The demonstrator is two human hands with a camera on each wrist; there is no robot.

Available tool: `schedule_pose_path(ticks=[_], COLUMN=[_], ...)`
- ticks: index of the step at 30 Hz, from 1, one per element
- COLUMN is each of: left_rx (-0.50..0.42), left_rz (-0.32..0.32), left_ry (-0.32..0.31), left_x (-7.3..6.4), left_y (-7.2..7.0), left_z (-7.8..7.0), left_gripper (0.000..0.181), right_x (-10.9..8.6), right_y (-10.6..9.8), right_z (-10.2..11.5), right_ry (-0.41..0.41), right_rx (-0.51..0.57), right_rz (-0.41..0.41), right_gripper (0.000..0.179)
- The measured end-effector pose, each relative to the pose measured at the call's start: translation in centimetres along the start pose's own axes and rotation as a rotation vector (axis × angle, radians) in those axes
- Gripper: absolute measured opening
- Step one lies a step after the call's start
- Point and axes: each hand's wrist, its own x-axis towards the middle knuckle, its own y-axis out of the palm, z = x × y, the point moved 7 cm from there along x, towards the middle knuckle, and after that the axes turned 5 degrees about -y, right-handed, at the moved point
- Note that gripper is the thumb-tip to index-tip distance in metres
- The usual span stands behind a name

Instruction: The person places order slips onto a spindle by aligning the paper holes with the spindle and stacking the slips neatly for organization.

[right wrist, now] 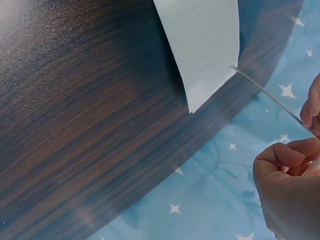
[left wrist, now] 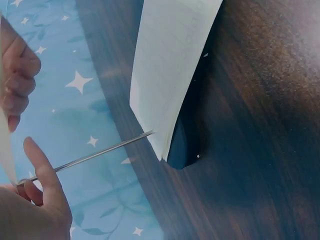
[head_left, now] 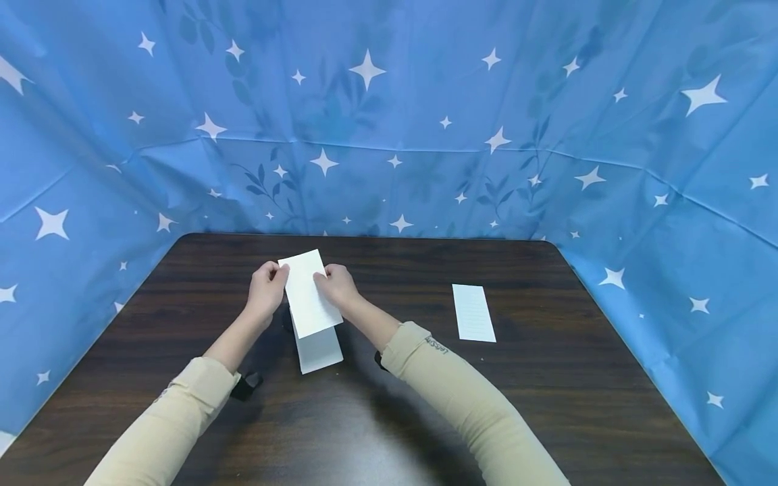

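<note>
In the head view a white paper sheet [head_left: 310,297] is up between both hands. My left hand [head_left: 265,290] pinches its left edge near the top, thumb on the front. My right hand [head_left: 340,287] grips the opposite edge, its thumb on the front too. Below the sheet, a lined white paper pad [left wrist: 167,65] leans against a dark, rounded base [left wrist: 183,145]. A thin metal rod [left wrist: 105,151] runs from the pad's edge up to the fingers of my left hand. The rod's upper end is hidden by fingers and sheet.
Another lined white paper [head_left: 474,312] lies flat on the dark wood table [head_left: 547,378], to the right of the hands. A blue curtain with white stars [head_left: 389,101] hangs behind the table's far edge and along both sides.
</note>
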Motion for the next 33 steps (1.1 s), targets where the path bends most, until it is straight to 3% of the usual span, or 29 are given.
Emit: schedule_pose_path(ticks=[10,18,33], left_rx=[-0.138,-0.193,-0.205], left_rz=[0.123,0.167,0.141], left_ry=[-0.128,-0.188,-0.244], left_x=[0.7,1.1,1.3], left_y=[-0.1,-0.1,-0.1], left_z=[0.7,1.0,2.1], left_gripper=[0.028,0.027,0.024], right_x=[0.2,0.6,0.4], right_y=[0.5,0.7,1.2], right_z=[-0.1,-0.4,-1.1], right_ry=[-0.022,-0.011,-0.001], right_rx=[-0.039,-0.029,-0.014], right_rz=[0.009,0.002,0.007], right_gripper=[0.021,0.022,0.025])
